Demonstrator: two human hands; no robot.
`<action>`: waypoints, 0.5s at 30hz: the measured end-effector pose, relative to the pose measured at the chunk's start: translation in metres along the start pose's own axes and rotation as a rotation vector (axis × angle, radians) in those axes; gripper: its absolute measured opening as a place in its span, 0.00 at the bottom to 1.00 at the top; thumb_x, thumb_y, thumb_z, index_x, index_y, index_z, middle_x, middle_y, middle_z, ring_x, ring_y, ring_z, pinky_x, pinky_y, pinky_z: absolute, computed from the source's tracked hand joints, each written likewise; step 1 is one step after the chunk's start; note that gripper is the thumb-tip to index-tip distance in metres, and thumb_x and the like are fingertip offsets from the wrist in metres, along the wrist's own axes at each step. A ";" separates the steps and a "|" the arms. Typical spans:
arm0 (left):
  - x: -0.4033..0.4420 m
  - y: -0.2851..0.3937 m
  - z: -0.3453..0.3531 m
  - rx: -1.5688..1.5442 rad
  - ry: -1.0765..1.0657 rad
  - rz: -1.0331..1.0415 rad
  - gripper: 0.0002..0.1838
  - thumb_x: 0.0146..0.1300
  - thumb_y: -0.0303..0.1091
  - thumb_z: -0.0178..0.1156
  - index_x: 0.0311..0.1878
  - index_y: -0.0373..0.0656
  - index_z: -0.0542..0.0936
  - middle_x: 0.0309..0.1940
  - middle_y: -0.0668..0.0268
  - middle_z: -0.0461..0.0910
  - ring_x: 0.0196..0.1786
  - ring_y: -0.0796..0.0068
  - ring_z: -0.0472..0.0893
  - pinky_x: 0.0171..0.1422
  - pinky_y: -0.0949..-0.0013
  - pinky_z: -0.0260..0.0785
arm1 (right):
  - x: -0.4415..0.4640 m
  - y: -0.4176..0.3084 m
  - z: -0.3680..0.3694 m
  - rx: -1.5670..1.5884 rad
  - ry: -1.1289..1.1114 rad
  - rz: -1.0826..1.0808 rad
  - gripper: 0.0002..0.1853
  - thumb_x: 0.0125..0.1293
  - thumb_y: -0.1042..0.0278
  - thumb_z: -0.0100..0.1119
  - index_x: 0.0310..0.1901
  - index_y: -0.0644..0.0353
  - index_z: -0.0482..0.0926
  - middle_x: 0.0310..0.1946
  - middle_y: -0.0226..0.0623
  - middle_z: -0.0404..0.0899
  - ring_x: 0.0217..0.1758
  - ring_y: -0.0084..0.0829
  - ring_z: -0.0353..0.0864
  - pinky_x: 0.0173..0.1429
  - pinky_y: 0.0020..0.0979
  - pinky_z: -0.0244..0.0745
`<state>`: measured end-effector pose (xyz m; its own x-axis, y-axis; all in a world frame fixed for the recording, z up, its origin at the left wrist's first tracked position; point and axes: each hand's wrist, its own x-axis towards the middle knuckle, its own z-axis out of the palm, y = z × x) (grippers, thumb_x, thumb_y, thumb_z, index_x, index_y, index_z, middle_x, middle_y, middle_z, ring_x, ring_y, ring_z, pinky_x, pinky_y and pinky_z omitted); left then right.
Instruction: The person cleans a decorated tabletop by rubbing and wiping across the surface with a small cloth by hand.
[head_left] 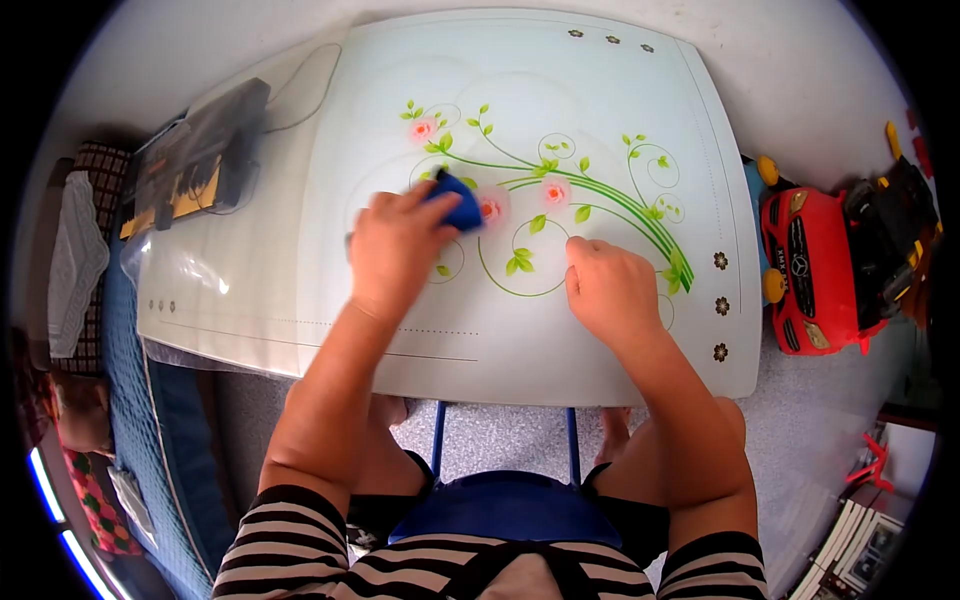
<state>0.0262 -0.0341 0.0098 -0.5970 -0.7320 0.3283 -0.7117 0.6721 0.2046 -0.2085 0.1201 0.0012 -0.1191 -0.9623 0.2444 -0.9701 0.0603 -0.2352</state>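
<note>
My left hand [397, 245] is closed around a dark blue object [460, 203] with a black edge at its top; its exact kind does not show. Both are a little blurred, above the pink flower printed on the pale table [540, 345]. To the right, my right hand [610, 287] is curled into a fist over the tabletop, thumb and forefinger pressed together. Its palm side is hidden, so I cannot see whether anything is inside. A gap of bare tabletop lies between the two hands.
A dark device under clear plastic [200, 160], with a cable, lies on the table's left end. Right of the table stands a red toy car [812, 270]. A blue-covered seat [165, 430] runs along the left, and a blue stool [505, 505] is beneath me.
</note>
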 end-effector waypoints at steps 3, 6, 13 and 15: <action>0.009 -0.039 0.001 0.117 0.109 -0.113 0.23 0.61 0.39 0.79 0.62 0.57 0.93 0.66 0.63 0.89 0.57 0.52 0.85 0.66 0.54 0.80 | 0.000 0.001 0.001 0.013 0.011 -0.005 0.05 0.65 0.70 0.69 0.35 0.57 0.81 0.27 0.38 0.82 0.31 0.45 0.86 0.35 0.48 0.79; 0.009 -0.032 0.000 0.099 0.093 -0.093 0.24 0.62 0.39 0.79 0.62 0.56 0.93 0.65 0.62 0.89 0.57 0.52 0.85 0.65 0.54 0.81 | 0.001 0.001 0.002 0.015 0.017 -0.008 0.05 0.65 0.70 0.68 0.34 0.57 0.81 0.27 0.38 0.82 0.31 0.45 0.86 0.35 0.48 0.79; -0.025 0.057 0.003 -0.211 -0.052 0.356 0.26 0.55 0.38 0.81 0.60 0.62 0.93 0.68 0.75 0.87 0.56 0.60 0.84 0.65 0.56 0.80 | 0.001 0.000 0.003 0.025 0.036 -0.005 0.05 0.65 0.71 0.67 0.34 0.58 0.80 0.27 0.39 0.82 0.31 0.46 0.86 0.35 0.48 0.78; -0.026 0.059 0.003 -0.249 -0.060 0.365 0.25 0.56 0.37 0.81 0.60 0.61 0.93 0.67 0.73 0.87 0.56 0.59 0.84 0.64 0.55 0.81 | 0.000 -0.001 0.002 0.035 0.045 -0.007 0.05 0.65 0.71 0.67 0.34 0.58 0.80 0.27 0.39 0.82 0.31 0.46 0.86 0.35 0.48 0.78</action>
<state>-0.0012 0.0241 0.0110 -0.8184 -0.4420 0.3673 -0.3439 0.8887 0.3032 -0.2075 0.1193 -0.0007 -0.1230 -0.9496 0.2882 -0.9630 0.0440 -0.2659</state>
